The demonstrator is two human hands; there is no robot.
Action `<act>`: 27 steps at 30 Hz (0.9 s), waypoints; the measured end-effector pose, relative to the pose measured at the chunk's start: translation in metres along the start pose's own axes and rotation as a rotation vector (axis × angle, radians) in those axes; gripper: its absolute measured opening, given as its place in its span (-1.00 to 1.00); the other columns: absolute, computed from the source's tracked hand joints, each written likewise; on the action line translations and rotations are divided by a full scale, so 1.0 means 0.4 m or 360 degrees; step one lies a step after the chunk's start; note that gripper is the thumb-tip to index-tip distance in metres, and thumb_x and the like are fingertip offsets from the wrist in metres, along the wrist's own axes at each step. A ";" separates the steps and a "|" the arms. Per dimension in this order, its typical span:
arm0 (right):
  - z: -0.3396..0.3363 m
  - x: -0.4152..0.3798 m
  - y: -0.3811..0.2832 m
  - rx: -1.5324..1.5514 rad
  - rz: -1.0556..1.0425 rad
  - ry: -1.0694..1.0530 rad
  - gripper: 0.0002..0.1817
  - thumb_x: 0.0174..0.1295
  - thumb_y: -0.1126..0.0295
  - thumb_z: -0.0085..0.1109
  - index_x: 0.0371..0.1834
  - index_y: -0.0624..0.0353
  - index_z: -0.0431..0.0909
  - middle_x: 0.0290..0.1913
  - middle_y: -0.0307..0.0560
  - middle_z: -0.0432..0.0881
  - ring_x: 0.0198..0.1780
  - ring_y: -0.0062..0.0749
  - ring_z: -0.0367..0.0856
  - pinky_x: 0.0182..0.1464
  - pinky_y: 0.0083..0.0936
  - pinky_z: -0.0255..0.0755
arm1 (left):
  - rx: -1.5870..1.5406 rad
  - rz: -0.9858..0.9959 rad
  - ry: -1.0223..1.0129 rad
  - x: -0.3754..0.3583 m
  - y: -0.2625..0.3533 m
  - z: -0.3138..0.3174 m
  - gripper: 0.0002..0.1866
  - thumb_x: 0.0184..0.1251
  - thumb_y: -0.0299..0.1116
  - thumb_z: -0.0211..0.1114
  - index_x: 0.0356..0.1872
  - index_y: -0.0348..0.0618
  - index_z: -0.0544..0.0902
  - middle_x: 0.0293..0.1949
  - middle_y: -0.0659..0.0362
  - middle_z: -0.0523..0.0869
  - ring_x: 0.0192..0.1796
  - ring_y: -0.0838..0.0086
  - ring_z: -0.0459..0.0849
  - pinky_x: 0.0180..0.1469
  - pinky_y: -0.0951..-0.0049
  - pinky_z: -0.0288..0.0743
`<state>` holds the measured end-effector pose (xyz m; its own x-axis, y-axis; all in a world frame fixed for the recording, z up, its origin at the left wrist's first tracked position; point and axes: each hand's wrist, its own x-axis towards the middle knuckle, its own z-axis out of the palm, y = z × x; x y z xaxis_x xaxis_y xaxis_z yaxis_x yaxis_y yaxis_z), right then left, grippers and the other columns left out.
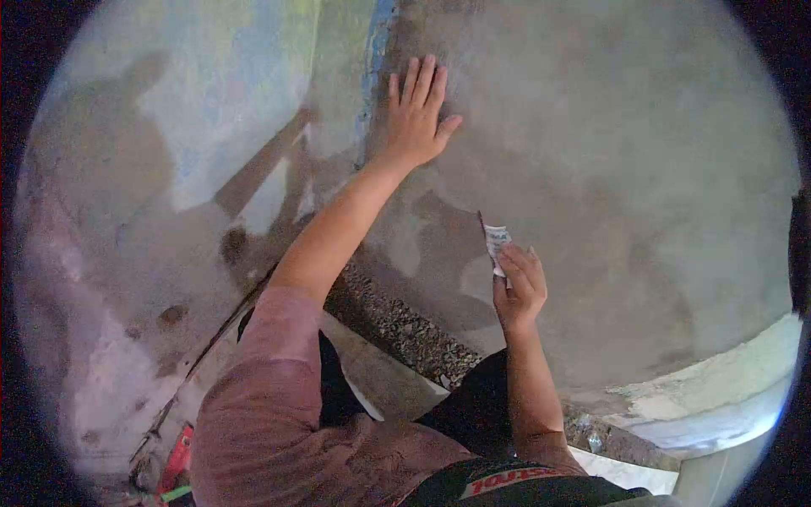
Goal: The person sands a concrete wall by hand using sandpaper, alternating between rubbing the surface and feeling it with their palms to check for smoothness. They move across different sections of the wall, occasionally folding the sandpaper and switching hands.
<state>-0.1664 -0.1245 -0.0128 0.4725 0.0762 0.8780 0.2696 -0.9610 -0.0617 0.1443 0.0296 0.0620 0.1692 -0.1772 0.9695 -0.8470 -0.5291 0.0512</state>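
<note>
My left hand [418,118] lies flat with fingers spread on the plastered wall [608,152], just right of a strip of peeling blue paint [372,80]. Lower and to the right, my right hand [522,286] grips a piece of sandpaper [496,240], a bent sheet with a white printed back and a thin dark edge. Its edge faces the grey plaster, close to the wall. The fingers partly cover the sheet.
Painted blue-green wall [245,93] carries shadows at the left. Gravel rubble [414,334] runs along the wall's foot, near my knees. A ragged pale ledge [718,384] stands at lower right. Red and green items [176,460] lie at lower left.
</note>
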 end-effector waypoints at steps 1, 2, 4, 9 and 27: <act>-0.007 0.008 0.001 -0.0035 -0.0004 -0.0011 -0.64 0.04 0.56 0.40 -0.04 0.08 0.77 0.07 -0.10 0.83 0.22 -0.03 0.77 0.40 0.13 0.48 | -0.0032 -0.0010 0.0015 -0.004 -0.009 0.001 -0.13 0.58 0.15 0.09 0.71 -0.19 0.15 0.75 -0.14 -0.02 0.75 -0.17 -0.04 0.64 -0.40 -0.22; -0.018 0.028 -0.005 -0.0107 -0.0158 -0.0115 -0.65 0.05 0.54 0.40 -0.05 0.05 0.77 0.08 -0.12 0.83 0.22 -0.06 0.77 0.40 0.13 0.49 | -0.0059 -0.0002 -0.0005 -0.016 -0.018 -0.003 -0.15 0.57 0.14 0.12 0.70 -0.12 0.18 0.75 -0.13 -0.02 0.74 -0.17 -0.02 0.64 -0.41 -0.21; -0.034 0.062 0.005 -0.0287 -0.0448 -0.0319 -0.67 0.08 0.48 0.38 -0.04 0.01 0.78 0.11 -0.15 0.82 0.23 -0.13 0.76 0.40 0.11 0.49 | -0.0172 0.0027 0.0016 -0.026 -0.029 -0.005 -0.24 0.53 0.07 0.19 0.68 0.14 0.30 0.75 -0.11 0.00 0.74 -0.17 0.01 0.63 -0.41 -0.18; -0.103 0.361 0.030 -0.0683 -0.0997 -0.0507 -0.66 0.20 0.48 0.31 0.04 -0.05 0.78 0.17 -0.24 0.82 0.24 -0.20 0.76 0.43 0.12 0.47 | -0.0187 0.0040 0.0043 -0.007 -0.095 -0.015 -0.31 0.54 0.06 0.22 0.65 0.30 0.38 0.74 -0.08 0.07 0.73 -0.12 0.06 0.63 -0.43 -0.16; 0.043 0.947 0.059 -0.1494 -0.1342 -0.0594 -0.53 0.38 0.29 0.15 0.37 -0.16 0.64 0.49 -0.30 0.59 0.58 -0.23 0.43 0.67 0.21 0.07 | -0.0165 -0.0492 0.0294 0.059 -0.284 -0.052 -0.35 0.58 0.07 0.25 0.60 0.14 0.46 0.67 -0.08 0.24 0.69 -0.09 0.18 0.59 -0.40 -0.03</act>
<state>0.0332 -0.1140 0.3101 0.6898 0.6626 0.2918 -0.0166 -0.3884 0.9213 0.2340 0.1027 0.0841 0.3394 0.1353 0.9309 -0.8183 -0.4455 0.3631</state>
